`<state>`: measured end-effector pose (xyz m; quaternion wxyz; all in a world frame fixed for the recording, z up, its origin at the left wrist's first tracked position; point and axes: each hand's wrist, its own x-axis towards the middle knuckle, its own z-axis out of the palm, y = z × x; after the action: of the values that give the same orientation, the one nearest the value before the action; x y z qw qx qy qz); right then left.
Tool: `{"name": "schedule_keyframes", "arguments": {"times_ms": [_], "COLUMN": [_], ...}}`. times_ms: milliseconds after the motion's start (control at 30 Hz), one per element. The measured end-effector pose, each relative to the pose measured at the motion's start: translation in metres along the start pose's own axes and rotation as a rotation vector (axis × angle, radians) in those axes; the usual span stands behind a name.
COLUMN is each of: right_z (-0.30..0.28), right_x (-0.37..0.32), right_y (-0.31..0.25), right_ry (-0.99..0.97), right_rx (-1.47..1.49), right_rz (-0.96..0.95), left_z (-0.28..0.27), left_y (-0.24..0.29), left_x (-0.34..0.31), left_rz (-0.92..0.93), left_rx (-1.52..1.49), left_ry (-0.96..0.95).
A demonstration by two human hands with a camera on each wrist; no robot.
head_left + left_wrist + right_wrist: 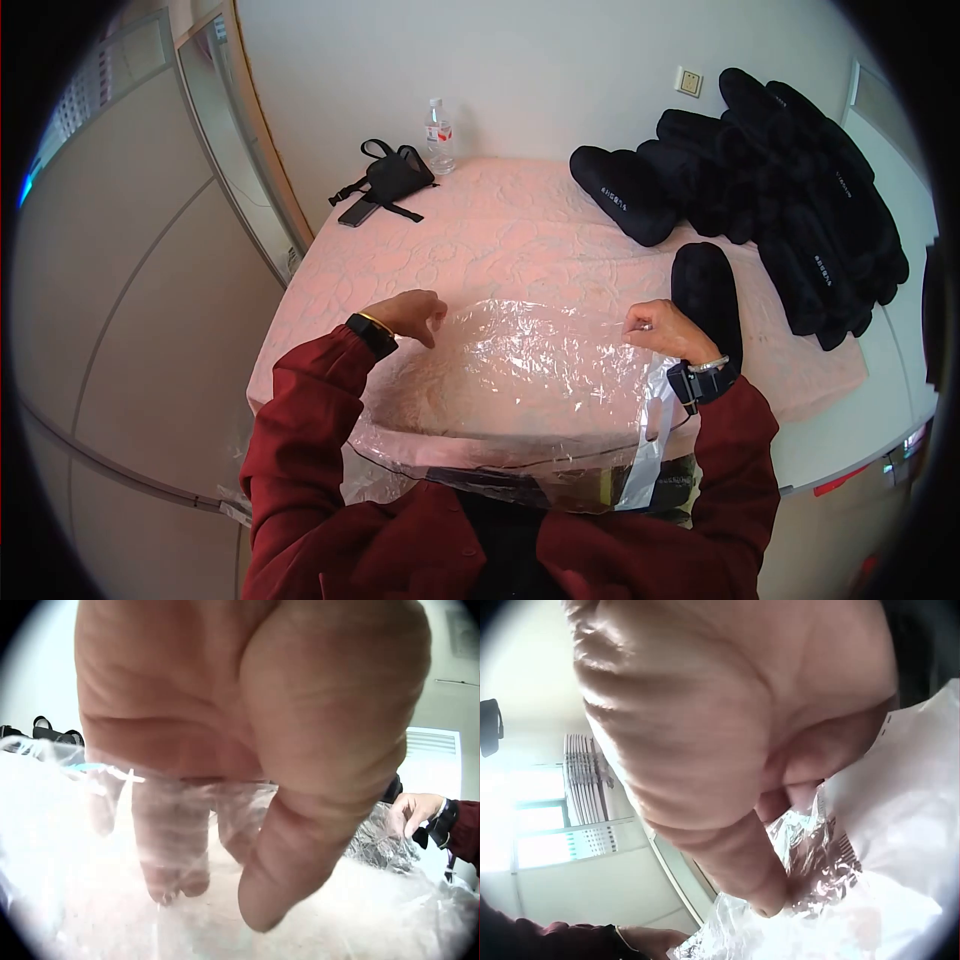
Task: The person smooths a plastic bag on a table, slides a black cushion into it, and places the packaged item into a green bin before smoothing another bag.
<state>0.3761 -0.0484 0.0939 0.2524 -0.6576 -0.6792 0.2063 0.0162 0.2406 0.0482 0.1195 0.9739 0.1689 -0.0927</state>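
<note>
A large clear plastic bag (520, 350) is spread over the near part of the table, its film glossy and wrinkled. My left hand (408, 316) is at the bag's upper left, the thumb apart from the fingers. In the left wrist view, the film crosses in front of the left fingers (169, 847), which reach down fairly straight. At the upper right of the bag, my right hand (668, 330) pinches the film between thumb and fingers. A whitish strip (645, 440) runs down the bag's right side, below that hand.
One black padded cushion (704, 290) lies just beyond my right hand. Several more black cushions (800, 200) are heaped at the back right. A black strapped pouch (400, 175), a phone (358, 212) and a plastic bottle (438, 138) stand or lie at the back left of the pink-covered table (500, 230).
</note>
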Motion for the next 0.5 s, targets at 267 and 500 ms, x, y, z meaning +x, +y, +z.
{"name": "schedule_keyframes", "arguments": {"times_ms": [267,500], "right_z": [-0.011,-0.017], "right_x": [0.012,0.007], "right_y": [0.003,-0.094], "right_ry": [0.425,1.237], "right_rx": [-0.243,-0.331], "right_rz": [-0.047,-0.563], "left_z": [-0.045,-0.120], "left_y": [0.017,0.035], "left_x": [-0.017,-0.089], "left_rz": [0.052,0.087], "left_rx": [-0.040,0.301], "left_ry": [0.867,1.614]}}
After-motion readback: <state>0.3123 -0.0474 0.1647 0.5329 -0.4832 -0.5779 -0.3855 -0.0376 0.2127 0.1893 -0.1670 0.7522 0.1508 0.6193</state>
